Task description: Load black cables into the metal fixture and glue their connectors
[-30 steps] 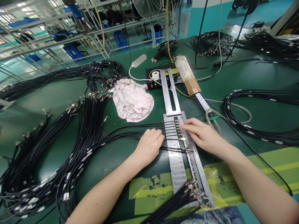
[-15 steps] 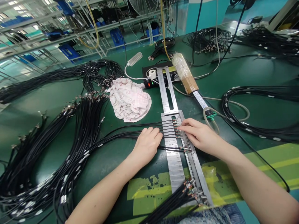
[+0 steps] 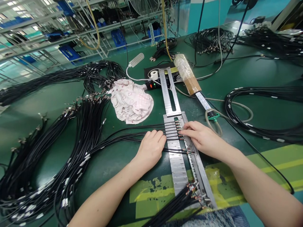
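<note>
A slotted metal fixture [image 3: 177, 171] lies lengthwise in front of me, with several black cables [image 3: 127, 129] laid across its grooves. My left hand [image 3: 152, 146] is closed over these cables just left of the fixture, its fingertips curled down and partly hidden. On the fixture's right side, my right hand [image 3: 201, 135] pinches at one of the small metal cable ends [image 3: 181, 137] with thumb and forefinger. Other cable ends sit in a row above and below those fingertips. Nearer to me, a bundle of black cables [image 3: 171, 209] rests with its ends on the fixture's lower part.
Large bundles of black cables [image 3: 82, 135] cover the table's left side. A crumpled pale cloth [image 3: 132, 102] lies beyond my left hand. Behind the fixture are a black power box [image 3: 157, 84] and a tape-wrapped tool [image 3: 188, 75]. Coiled cables [image 3: 236, 116] lie at right.
The view has shifted slightly. My right fingertips have moved a little down along the row of cable ends; my left hand stays on the cables, shifting slightly right since half a second ago.
</note>
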### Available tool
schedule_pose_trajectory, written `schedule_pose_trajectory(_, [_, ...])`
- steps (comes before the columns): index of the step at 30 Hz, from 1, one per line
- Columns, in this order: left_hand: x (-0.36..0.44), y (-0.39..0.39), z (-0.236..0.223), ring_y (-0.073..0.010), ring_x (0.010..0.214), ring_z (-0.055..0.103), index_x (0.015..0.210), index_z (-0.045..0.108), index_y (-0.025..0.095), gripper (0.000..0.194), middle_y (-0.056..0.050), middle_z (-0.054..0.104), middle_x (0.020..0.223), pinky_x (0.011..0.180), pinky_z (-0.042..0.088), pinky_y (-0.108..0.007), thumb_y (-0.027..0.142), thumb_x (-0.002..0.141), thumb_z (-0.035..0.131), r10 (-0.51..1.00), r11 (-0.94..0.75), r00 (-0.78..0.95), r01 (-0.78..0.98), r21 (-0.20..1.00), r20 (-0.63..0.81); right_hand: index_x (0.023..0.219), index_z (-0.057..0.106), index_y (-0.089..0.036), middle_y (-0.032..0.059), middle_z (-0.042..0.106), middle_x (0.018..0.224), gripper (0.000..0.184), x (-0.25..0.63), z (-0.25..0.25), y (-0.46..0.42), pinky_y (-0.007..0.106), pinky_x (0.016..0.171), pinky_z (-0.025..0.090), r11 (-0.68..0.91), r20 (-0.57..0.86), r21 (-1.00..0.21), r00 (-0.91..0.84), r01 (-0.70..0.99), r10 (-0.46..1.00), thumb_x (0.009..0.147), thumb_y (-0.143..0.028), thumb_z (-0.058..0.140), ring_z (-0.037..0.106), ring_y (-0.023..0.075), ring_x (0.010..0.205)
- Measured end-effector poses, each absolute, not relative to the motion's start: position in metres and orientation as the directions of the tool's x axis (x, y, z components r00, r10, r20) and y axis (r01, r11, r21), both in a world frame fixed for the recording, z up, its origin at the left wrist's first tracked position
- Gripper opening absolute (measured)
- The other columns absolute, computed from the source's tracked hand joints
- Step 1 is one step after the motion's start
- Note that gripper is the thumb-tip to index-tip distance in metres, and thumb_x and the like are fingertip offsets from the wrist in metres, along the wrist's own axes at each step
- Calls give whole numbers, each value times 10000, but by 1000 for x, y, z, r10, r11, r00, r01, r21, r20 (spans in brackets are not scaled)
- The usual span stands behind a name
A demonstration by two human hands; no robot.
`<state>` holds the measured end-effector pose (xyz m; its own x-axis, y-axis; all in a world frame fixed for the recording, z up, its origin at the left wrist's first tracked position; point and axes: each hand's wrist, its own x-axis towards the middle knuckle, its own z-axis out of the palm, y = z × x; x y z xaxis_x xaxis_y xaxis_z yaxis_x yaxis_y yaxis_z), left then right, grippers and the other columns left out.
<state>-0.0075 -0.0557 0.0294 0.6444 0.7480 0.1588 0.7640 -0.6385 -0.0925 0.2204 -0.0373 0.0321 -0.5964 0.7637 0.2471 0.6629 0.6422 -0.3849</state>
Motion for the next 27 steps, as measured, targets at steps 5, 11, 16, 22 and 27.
schedule_pose_trajectory(5, [-8,-55,24,-204,733,412,859,596,142,225,-59,514,795,630,326,-335,28,834,404,753,-637,641,767,-79,145,1082,643,-223,96,566,1057,444,219,31,-40,370,816,480,701,215,-284,-669,654,712,775,-4,410,496,207,946])
schedule_pose_trajectory(11, [-15,-54,19,-182,720,408,1063,591,232,309,-36,513,780,609,289,-320,79,875,401,707,-694,691,719,-43,152,1067,650,-235,104,572,1091,453,215,28,-45,374,779,446,718,134,-129,-705,684,696,717,2,489,465,260,1010])
schedule_pose_trajectory(16, [-19,-57,29,-211,820,420,1131,570,232,344,-44,562,878,623,289,-343,77,855,435,703,-703,706,708,-65,82,1010,667,-201,117,602,1041,327,202,34,-53,357,707,426,665,85,-23,-662,746,745,773,-57,494,497,269,985])
schedule_pose_trajectory(22, [-12,-64,34,-222,846,421,1161,543,200,342,-52,565,977,634,295,-352,96,846,460,729,-674,683,729,-119,52,1010,677,-193,113,601,1030,365,204,31,-48,365,730,460,680,84,-92,-674,728,734,752,-25,481,487,259,992])
schedule_pose_trajectory(27, [-12,-67,30,-192,764,436,895,601,150,200,-46,571,809,639,276,-354,125,901,403,668,-728,740,672,-135,80,1048,666,-216,87,557,1138,462,221,19,-35,386,883,471,687,183,-334,-671,645,719,762,22,393,482,207,1042])
